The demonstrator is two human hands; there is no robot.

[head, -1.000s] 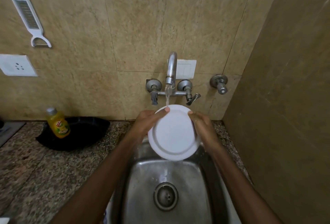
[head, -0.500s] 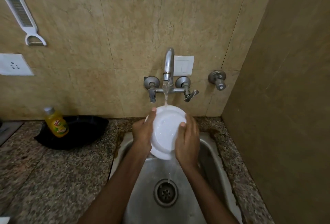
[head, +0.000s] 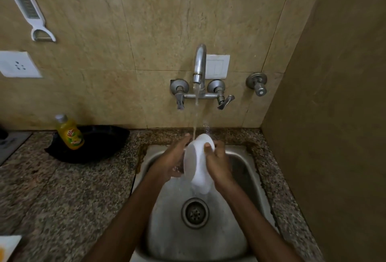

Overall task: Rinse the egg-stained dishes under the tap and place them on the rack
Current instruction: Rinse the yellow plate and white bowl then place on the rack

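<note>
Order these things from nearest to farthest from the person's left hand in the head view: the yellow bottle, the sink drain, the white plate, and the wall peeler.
Measured from the left hand:
1. White plate, touching it, on its right side.
2. Sink drain, below it in the basin.
3. Yellow bottle, to the left on the counter.
4. Wall peeler, far upper left on the tiles.

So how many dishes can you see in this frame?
2, possibly. A white plate is held on edge under the tap's stream, over the sink, between the left hand and right hand. A white corner at bottom left could be another; the rest is cut off.
</note>
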